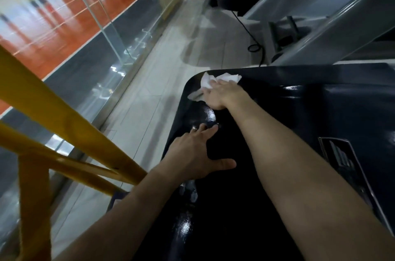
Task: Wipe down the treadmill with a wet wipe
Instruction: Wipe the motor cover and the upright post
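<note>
I log a glossy black treadmill (pixel 277 111), the wipe (pixel 208 81) at its far corner pressed under the flat right hand (pixel 222 94). The left hand (pixel 196 153) lies flat on it, empty. Alongside: tiled floor (pixel 154 89), glass wall (pixel 96 14), yellow rails (pixel 64 121).

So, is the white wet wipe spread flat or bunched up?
Bunched: the white wet wipe shows crumpled folds around the right hand pressing it on the glossy black treadmill cover.

Our right hand (pixel 222 95) lay on the wipe (pixel 210 82) at the treadmill's (pixel 288 115) far left corner, and our left hand (pixel 196 153) rested flat on it nearer us, by its left edge. Left of the treadmill ran the floor (pixel 149 100), then a glass wall (pixel 111 32). A railing (pixel 64 123) stood nearest on our left, and a cable (pixel 254 46) lay on the floor beyond the treadmill.
</note>
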`<state>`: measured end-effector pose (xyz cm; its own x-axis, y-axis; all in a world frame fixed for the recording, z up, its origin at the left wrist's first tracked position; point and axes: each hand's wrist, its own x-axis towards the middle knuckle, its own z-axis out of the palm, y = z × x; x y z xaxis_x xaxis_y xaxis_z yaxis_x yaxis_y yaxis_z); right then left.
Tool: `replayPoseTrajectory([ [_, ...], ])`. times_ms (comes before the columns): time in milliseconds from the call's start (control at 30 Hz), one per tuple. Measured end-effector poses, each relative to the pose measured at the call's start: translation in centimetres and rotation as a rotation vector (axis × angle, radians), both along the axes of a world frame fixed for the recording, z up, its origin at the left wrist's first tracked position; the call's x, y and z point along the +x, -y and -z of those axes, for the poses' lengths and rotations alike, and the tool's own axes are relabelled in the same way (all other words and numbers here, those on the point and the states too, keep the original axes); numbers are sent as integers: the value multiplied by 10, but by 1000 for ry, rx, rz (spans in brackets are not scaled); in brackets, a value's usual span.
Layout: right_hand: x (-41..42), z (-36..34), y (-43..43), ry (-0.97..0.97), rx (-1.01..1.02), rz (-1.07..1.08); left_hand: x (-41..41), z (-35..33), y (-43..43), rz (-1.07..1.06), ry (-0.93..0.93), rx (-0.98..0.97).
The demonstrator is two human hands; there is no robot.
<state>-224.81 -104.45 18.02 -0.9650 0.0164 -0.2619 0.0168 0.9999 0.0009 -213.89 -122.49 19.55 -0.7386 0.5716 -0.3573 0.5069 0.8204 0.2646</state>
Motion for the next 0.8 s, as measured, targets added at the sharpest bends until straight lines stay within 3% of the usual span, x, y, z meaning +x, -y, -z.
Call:
replayPoseTrajectory([
  [33,1,-6,11,29,-10,-31,-1,1,0,5,3,3],
  [133,3,10,45,142,-31,-452,-2,3,1,18,-47,9],
  [167,-4,12,27,80,-6,-393,-1,2,0,17,-45,0],
  [233,-4,7,-40,-93,40,-66,1,1,0,20,-22,-18],
  [300,0,10,-97,-112,119,265,1,-1,-1,24,-10,-30],
  [333,6,12,-99,-90,154,289,0,-2,-2,24,-9,-30],
  [367,12,11,-84,-159,203,170,-1,-3,-4,25,-15,-33],
  [433,19,13,-34,-110,38,-256,-1,-6,-5,23,-43,-58],
  [467,21,17,-26,-59,-40,-359,-1,-6,-5,25,-51,-72],
  [533,33,8,-56,-84,-136,-183,-1,-6,-7,32,-45,-96],
  [633,47,17,-147,-165,-73,500,-4,-8,-9,26,-30,-122],
  [667,56,17,-145,-168,-33,560,-5,-10,-11,30,-33,-138],
  [767,69,19,-80,-245,-156,77,-11,-15,-19,64,-57,-211],
  [800,72,28,-80,-270,-207,6,-14,-18,-20,77,-53,-238],
])
